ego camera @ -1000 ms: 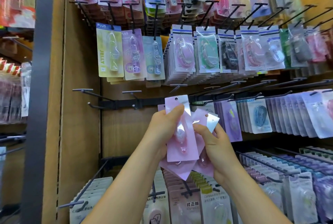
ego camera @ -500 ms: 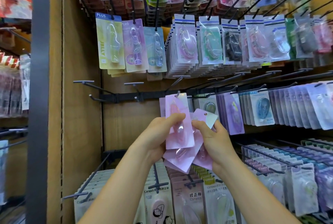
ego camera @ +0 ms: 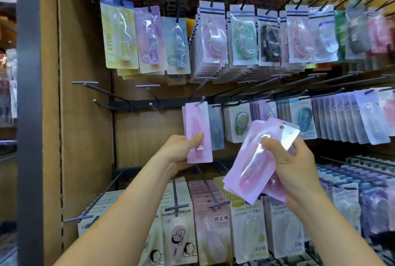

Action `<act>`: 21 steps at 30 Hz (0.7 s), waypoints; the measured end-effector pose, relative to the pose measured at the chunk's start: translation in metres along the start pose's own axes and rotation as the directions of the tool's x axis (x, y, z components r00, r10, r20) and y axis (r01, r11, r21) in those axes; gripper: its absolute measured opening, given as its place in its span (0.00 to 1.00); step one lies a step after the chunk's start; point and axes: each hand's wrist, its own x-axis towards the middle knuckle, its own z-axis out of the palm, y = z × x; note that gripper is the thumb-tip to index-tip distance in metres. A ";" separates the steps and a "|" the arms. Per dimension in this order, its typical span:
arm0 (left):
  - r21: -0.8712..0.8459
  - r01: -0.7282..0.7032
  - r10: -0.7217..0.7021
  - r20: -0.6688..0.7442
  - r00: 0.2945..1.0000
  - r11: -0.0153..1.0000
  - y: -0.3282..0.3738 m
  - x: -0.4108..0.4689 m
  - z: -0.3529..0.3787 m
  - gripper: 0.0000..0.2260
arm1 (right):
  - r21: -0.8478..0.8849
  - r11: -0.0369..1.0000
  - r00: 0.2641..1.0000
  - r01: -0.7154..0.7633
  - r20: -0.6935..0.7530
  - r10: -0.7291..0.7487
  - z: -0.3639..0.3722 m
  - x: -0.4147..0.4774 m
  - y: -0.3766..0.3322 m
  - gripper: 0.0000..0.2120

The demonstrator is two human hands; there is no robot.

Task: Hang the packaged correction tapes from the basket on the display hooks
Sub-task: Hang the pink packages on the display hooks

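Bright, even shop light, only soft shadows. Glare on my pink packs (ego camera: 250,169). Top right corner smeared with motion blur; far edges soft, wide-angle bend.

Two bare forearms and hands were all that showed of the person.
Both forearms were uncovered from the lower edge of the view to the wrists, slim and smooth. The left grip (ego camera: 181,152) and the right grip (ego camera: 295,169) were bare hands with short thumbnails; finer detail was too blurred to tell.
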 end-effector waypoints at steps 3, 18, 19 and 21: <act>0.167 -0.026 0.045 -0.114 0.992 0.986 0.008 0.026 0.001 0.18 | 0.010 1.000 0.999 -0.027 0.046 0.027 -0.004 -0.003 0.000 0.10; 0.844 0.047 0.109 -0.124 0.986 0.535 -0.003 0.101 -0.001 0.22 | -0.095 0.990 0.988 -0.100 0.113 0.110 0.010 0.021 0.023 0.07; 0.910 0.018 0.185 -0.104 0.977 0.414 -0.001 0.093 -0.004 0.22 | -0.093 0.992 0.989 -0.090 0.112 0.100 0.009 0.022 0.021 0.07; 0.914 -0.125 0.326 -0.009 0.945 0.387 0.008 0.065 -0.005 0.19 | -0.075 0.994 0.991 -0.078 0.106 0.085 0.008 0.023 0.019 0.08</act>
